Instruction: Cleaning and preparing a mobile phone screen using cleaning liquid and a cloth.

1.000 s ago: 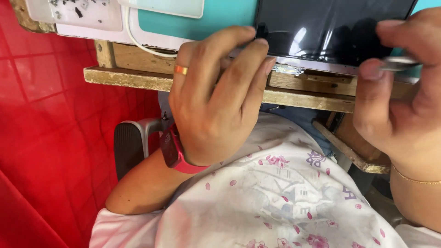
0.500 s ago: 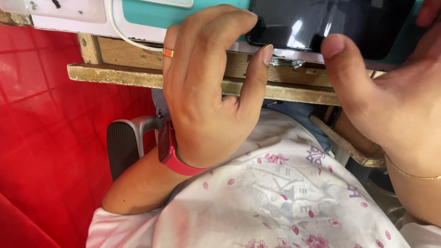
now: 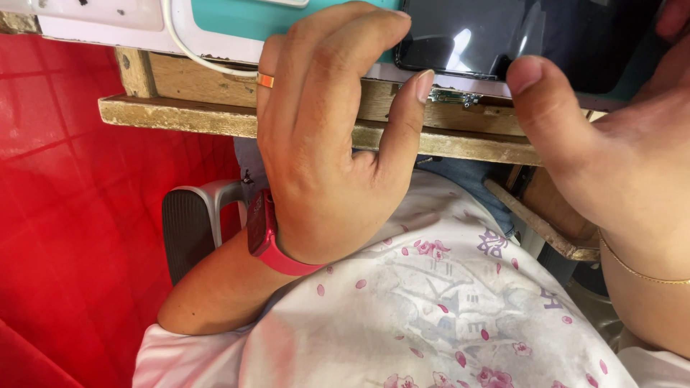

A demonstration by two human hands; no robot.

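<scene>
Pressing one dark phone (image 3: 503, 36), left hand (image 3: 323, 144) grip holding it, right hand (image 3: 611, 158) grip unclear.

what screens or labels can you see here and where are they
Dark glossy screen: flat black panel with light reflections, lying on the wooden bench edge at top centre, left hand gripping its left end, right hand beside it.
No labels, packages or signs show.

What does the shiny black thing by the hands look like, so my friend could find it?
Find the wooden table edge along the top. Just above it, between the left hand and right hand, lies a flat phone. It alone is glossy black, mirroring light.
</scene>
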